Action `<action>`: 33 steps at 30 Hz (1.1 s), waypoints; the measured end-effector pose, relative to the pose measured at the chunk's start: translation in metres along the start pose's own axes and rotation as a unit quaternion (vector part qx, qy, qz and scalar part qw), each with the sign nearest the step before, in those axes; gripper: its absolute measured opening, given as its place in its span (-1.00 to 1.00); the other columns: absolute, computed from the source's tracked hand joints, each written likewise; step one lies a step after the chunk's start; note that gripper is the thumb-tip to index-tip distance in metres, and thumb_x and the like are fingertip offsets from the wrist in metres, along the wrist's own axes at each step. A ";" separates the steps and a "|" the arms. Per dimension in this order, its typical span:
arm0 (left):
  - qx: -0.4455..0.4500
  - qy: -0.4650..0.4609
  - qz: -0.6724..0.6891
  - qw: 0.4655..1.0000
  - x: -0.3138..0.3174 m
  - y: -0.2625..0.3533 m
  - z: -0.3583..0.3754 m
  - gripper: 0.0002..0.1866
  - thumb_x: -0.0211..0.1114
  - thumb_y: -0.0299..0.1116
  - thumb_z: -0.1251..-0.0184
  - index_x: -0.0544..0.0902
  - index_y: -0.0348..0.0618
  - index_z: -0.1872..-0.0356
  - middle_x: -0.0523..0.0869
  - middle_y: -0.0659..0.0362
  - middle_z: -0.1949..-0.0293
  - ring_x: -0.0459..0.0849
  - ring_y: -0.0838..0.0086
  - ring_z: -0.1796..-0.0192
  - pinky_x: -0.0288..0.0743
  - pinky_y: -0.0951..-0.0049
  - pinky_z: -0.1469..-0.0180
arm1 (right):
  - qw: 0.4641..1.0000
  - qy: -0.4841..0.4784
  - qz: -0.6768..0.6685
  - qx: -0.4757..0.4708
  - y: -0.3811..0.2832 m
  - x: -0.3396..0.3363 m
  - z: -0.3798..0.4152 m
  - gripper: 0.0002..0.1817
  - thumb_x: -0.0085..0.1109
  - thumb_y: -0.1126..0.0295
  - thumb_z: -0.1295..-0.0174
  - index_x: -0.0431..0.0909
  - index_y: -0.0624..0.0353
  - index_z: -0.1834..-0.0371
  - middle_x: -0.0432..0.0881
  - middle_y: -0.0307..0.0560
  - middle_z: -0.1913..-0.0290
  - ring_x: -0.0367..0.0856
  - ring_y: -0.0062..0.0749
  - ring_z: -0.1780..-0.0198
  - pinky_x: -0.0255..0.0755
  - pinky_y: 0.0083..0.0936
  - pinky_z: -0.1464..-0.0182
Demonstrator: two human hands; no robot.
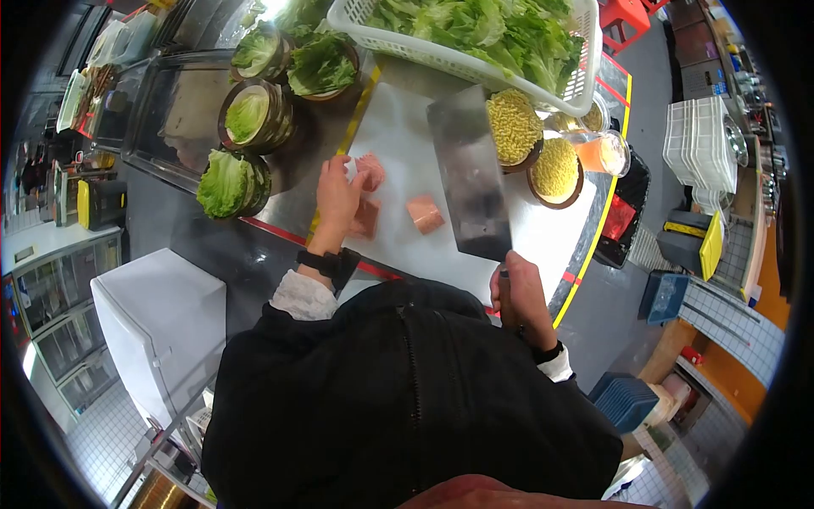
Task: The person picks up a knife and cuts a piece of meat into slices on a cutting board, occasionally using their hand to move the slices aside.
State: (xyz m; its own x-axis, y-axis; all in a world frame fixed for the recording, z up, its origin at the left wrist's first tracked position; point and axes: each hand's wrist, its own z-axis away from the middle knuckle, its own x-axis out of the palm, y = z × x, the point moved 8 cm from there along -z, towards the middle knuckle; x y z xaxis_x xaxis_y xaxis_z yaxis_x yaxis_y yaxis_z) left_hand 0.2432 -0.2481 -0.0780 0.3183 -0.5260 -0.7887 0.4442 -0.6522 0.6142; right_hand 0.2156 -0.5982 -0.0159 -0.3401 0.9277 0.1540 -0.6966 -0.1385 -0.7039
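Observation:
On the white cutting board [390, 114] lie pinkish pieces of what looks like luncheon meat. My left hand [337, 202] is at the left side, its curved thumb and fingers on the edge of a crumbly-looking pink piece [371, 171]. Just below that hand lies a second pink block [365, 219], partly hidden by it. A third, squarish piece [425, 214] sits apart, between my left hand and the cleaver. My right hand [524, 299] is wrapped round the handle of a broad cleaver [469, 174], whose blade points away from me over the board.
A white basket [462, 61] of lettuce stands at the far edge. Bowls of yellow noodles [555, 172] and a clear jug [602, 153] with orange contents are right of the cleaver. Several lettuce-topped bowls [246, 114] stand at left. A white cabinet [161, 314] is on the floor.

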 end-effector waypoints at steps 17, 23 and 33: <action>0.361 -0.169 0.041 0.916 0.067 0.092 0.097 -0.73 0.33 -0.46 -0.14 0.64 -0.14 0.10 0.63 0.08 0.03 0.59 0.15 -0.01 0.55 0.22 -0.02 | 0.904 0.060 0.402 -0.133 0.012 0.028 0.009 -0.63 0.08 0.10 -0.41 0.46 0.04 -0.14 0.69 0.20 0.36 0.67 0.23 0.29 0.52 -0.05 0.25; 0.349 -0.173 0.041 0.920 0.066 0.094 0.096 -0.70 0.33 -0.46 -0.14 0.65 -0.12 0.06 0.64 0.09 0.02 0.59 0.16 -0.03 0.57 0.26 -0.02 | 0.909 0.062 0.390 -0.133 0.010 0.028 0.010 -0.64 0.08 0.11 -0.41 0.46 0.03 -0.15 0.69 0.20 0.35 0.67 0.23 0.30 0.52 -0.05 0.25; 0.324 -0.166 0.047 0.930 0.060 0.096 0.094 -0.64 0.37 -0.45 -0.10 0.64 -0.10 0.01 0.67 0.11 0.01 0.63 0.17 0.00 0.59 0.26 0.02 | 0.918 0.058 0.370 -0.133 0.007 0.028 0.006 -0.66 0.09 0.14 -0.41 0.48 0.07 -0.11 0.69 0.20 0.38 0.66 0.25 0.30 0.52 -0.06 0.24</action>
State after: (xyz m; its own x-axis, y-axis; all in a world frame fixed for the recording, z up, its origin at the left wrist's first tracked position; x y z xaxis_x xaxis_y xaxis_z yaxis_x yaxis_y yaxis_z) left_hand 0.2266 -0.3934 -0.0643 0.0054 -0.6673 -0.7447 -0.2057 -0.7296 0.6523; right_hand 0.1973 -0.5752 -0.0123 -0.5776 0.6463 -0.4987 -0.1174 -0.6703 -0.7327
